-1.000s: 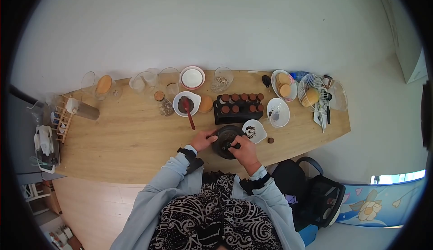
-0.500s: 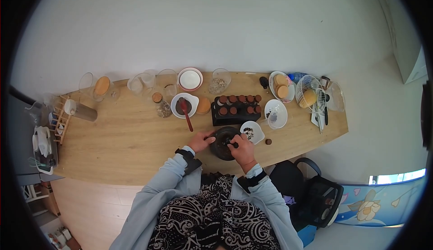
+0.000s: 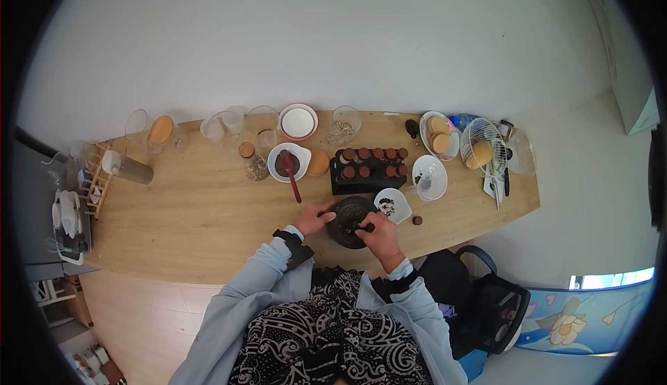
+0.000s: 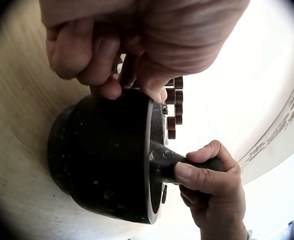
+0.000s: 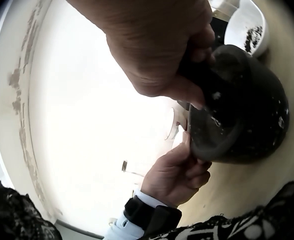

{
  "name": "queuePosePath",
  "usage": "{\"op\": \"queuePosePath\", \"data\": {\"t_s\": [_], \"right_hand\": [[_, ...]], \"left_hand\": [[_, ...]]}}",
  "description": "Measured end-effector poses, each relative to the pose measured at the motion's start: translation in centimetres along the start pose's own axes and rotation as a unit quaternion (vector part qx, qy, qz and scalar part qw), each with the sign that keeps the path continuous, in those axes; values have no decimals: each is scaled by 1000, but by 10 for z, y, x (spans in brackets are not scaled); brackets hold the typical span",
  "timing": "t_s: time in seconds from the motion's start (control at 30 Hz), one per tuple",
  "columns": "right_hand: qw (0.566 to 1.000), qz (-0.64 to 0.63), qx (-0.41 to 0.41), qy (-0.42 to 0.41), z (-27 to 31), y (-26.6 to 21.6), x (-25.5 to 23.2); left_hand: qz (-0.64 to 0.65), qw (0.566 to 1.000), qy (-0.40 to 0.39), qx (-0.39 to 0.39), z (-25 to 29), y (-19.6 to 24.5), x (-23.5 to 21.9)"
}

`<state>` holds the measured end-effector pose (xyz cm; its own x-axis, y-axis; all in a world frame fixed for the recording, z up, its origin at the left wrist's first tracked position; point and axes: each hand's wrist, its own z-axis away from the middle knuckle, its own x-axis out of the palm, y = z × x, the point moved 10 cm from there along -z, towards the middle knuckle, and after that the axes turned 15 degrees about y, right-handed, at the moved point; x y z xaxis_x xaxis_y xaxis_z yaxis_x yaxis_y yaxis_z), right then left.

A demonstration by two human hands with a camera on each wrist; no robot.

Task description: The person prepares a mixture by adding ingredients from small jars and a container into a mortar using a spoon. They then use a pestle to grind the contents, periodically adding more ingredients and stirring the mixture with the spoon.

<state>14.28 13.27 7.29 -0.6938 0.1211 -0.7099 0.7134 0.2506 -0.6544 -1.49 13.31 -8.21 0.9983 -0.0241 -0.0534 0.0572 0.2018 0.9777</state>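
A dark stone mortar stands near the table's front edge, its mouth facing up. My left hand grips its rim from the left; in the left wrist view the thumb and fingertips of that hand pinch the wall of the mortar. My right hand is curled round the handle of a black pestle, whose lower end is inside the mortar. In the right wrist view, my right hand covers most of the handle. Some dark contents show in the mortar, too blurred to identify.
Just right of the mortar are a white bowl with dark and pale bits and a small brown cap. Behind stands a black rack of brown-capped jars. Further left, a white bowl holds a red spoon.
My right hand and the pestle have shifted slightly within the mortar. My left hand keeps its grip on the rim. The whole head view has shifted a little.
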Motion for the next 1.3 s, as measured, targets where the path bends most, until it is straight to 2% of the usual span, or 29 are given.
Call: {"op": "queuePosePath", "data": {"t_s": [0.1,0.17,0.23,0.3,0.37,0.4,0.6,0.7,0.77,0.8,0.87,0.9,0.97,1.1,1.17,1.23,1.3], "right_hand": [[999,39,-6,-33,6,-6,5],[999,30,1,25,-1,-1,1],[1000,12,3,29,-4,8,1],[999,-12,3,30,-5,8,0],[999,-19,14,-30,-1,7,5],[999,-19,15,-34,1,5,7],[999,26,12,24,-6,2,1],[1000,21,3,-11,-10,-4,-3],[995,72,21,-73,-2,-7,-3],[994,74,22,-74,0,-5,1],[998,57,7,-7,0,-5,3],[998,58,8,-6,1,-2,4],[1000,21,-10,16,-1,-3,3],[1000,22,4,-7,-2,-1,-5],[996,70,35,-51,1,1,-2],[998,50,31,-23,-1,5,6],[999,32,25,12,-7,10,2]], "left_hand": [[31,999,-3,-20,3,4,0],[18,999,-11,-38,5,9,0],[3,999,-13,-53,3,0,1],[21,999,-3,-25,1,-1,1],[26,999,-4,-32,0,-3,1],[32,999,-9,-42,3,-5,2],[50,996,-21,-68,8,12,2],[-21,1000,-7,-19,4,7,-1],[18,999,-7,-33,7,0,1],[56,998,-12,-39,5,4,3],[48,997,-15,-58,6,6,4],[38,996,-15,-77,7,2,2],[31,998,-17,-53,2,0,2],[-5,1000,-9,-18,3,6,0],[31,999,-11,-33,7,5,0],[66,997,-22,-39,8,16,2],[2,996,-34,-80,10,18,1]]}}
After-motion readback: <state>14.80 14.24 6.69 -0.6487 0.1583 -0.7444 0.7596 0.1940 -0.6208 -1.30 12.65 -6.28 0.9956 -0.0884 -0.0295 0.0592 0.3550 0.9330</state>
